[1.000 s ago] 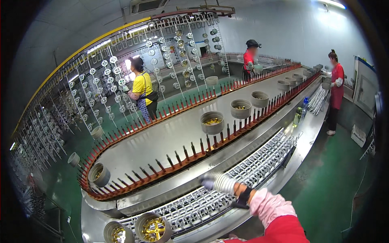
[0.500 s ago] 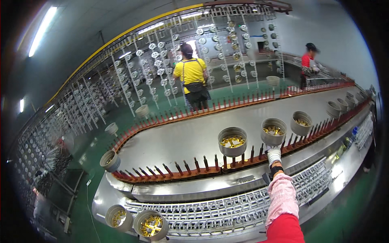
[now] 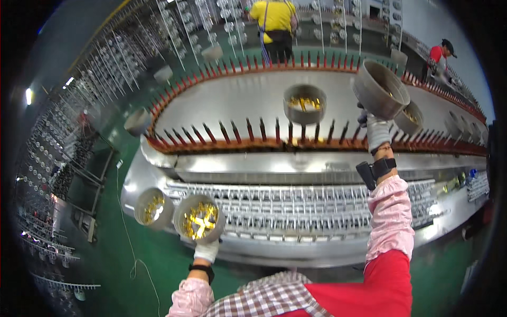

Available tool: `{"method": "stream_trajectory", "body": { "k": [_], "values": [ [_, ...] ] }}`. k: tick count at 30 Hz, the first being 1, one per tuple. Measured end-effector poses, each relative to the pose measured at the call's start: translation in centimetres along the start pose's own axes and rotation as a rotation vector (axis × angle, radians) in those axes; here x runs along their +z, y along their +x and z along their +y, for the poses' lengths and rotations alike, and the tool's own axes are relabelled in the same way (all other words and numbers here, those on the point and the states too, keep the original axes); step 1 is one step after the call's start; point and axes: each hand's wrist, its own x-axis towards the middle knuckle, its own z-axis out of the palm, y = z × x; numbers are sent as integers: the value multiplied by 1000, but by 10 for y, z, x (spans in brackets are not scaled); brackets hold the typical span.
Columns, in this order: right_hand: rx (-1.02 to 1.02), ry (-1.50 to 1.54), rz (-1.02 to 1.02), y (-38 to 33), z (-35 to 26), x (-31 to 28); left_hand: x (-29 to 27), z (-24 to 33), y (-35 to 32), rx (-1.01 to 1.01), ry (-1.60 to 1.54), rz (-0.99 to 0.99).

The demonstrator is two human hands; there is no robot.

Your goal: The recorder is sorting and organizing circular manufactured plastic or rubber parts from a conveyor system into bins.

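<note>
While right hand (image 3: 377, 130) grasps tilted grey tub (image 3: 372, 94) above near edge of spindle track (image 3: 253, 145), left hand (image 3: 207, 250) touches second tub (image 3: 220, 226), gold pieces (image 3: 200, 221) inside, wearer's side of track; left grip hidden, cannot tell.

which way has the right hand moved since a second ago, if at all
Yes: the right hand has moved forward, from over the metal racks to the row of red spindles beyond them.

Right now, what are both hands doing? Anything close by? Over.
Right hand holding tilted bowl. Left hand at bowl of gold parts, grip hidden. Pegs near right hand.
</note>
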Motion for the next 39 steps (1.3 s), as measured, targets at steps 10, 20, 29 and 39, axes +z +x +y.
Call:
{"method": "stream_trajectory", "body": {
  "k": [10, 20, 29, 39],
  "values": [
    [15, 616, -255, -252, -178, -58, 4, -13, 8, 93, 260, -224],
    [-66, 388, -414, -321, -255, -23, 13, -24, 16, 363, 413, -112],
    [-76, 338, -447, -329, -278, -21, 20, -34, 28, 463, 528, 42],
    [-65, 332, -504, -342, -280, -20, -7, -8, 0, 370, 356, -250]
  ]
}}
